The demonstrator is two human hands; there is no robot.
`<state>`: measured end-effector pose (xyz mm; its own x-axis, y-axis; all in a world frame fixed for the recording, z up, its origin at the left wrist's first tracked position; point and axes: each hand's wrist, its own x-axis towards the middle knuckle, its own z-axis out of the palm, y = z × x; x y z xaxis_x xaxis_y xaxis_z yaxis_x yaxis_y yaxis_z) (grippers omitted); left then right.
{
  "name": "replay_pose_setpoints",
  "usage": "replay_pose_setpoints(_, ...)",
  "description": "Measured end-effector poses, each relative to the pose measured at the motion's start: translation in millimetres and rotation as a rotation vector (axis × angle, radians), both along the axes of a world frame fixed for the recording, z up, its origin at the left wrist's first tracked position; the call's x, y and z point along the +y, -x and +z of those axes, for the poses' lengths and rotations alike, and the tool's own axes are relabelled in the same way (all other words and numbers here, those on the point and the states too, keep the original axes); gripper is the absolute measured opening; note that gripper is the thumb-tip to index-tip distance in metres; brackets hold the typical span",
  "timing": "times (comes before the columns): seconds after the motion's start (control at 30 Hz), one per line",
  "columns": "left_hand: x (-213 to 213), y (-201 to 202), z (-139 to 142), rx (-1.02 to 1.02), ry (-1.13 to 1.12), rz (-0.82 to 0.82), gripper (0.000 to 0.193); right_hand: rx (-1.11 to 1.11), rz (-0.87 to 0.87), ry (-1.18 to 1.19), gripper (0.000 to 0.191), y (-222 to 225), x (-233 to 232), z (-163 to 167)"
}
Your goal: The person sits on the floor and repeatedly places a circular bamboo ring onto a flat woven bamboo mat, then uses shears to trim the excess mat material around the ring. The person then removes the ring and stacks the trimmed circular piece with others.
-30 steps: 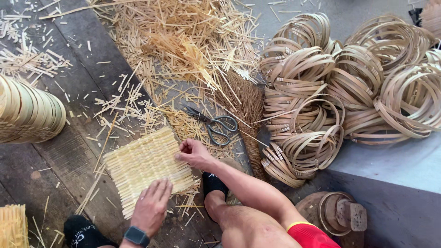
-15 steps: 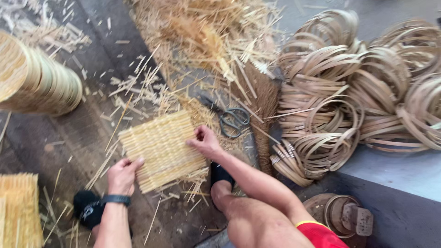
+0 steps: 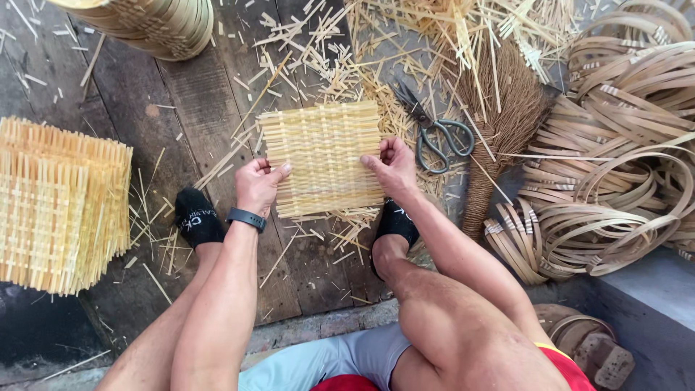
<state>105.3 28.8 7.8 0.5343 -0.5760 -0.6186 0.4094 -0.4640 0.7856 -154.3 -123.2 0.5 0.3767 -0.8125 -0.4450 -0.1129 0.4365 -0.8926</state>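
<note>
Two hands on square woven pale-straw mat (image 3: pixel 322 159)
Left hand (image 3: pixel 257 186) and right hand (image 3: pixel 393 165) had fingers clamped on mat's opposite edges; grey metal scissors (image 3: pixel 434 134) lay just beside.

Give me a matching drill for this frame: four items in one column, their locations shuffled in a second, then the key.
Items:
1. woven mat
2. scissors
3. stack of woven squares
4. bent strip hoops

Places:
A. piled along the right edge of the floor
B. held at both side edges by the left hand and right hand
C. standing at the far left of the view
D. lying on the planks just right of the mat, beside the brown broom

Pairs: 1-B, 2-D, 3-C, 4-A
</note>
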Motion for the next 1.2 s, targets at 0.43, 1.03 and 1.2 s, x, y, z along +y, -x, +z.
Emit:
replay_pose_setpoints(0.43,-22.6,28.6,67.2,-1.057,-0.123,-0.270,0.088,0.065,-0.015,0.118,0.033,-8.0,-0.2,5.0)
replay_pose_setpoints(1.03,-34.9,69.1,84.5,-1.119,-0.059,-1.245,0.097,0.078,-0.137,0.278,0.030,59.3,21.2,64.6)
replay_pose_setpoints(1.2,-21.0,76.7,96.4,-1.176,-0.018,-1.290,0.104,0.663,-0.367,0.917,0.025,210.5,39.9,143.0)
